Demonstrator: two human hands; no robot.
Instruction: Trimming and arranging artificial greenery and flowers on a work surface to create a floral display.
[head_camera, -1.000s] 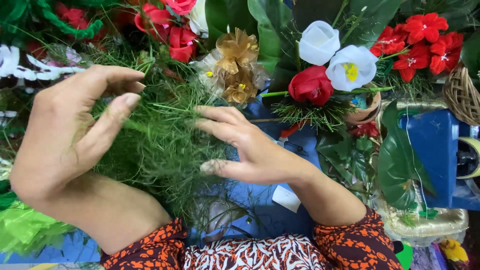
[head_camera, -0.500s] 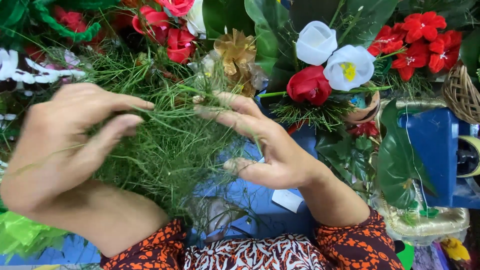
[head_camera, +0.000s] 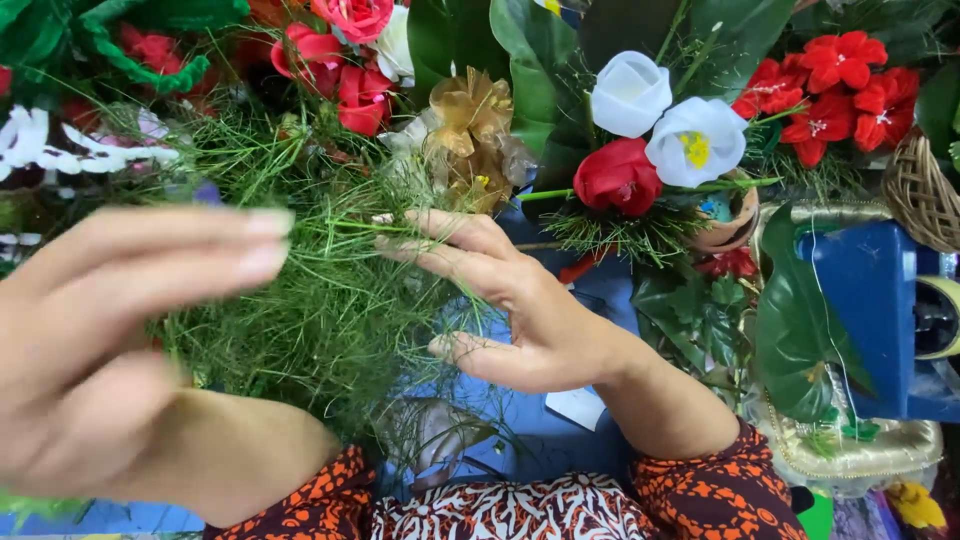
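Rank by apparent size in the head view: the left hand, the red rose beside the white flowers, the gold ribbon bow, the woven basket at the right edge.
1. left hand, largest, though nearness to the camera inflates it.
2. gold ribbon bow.
3. red rose, close to the bow.
Unranked: woven basket, cut off by the frame.

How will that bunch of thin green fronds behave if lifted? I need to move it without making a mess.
Probably floppy: the green fronds are hair-thin and splay loosely between the left hand and right hand. Likely very light for their bulk. Strands may snag on the neighbouring gold bow.
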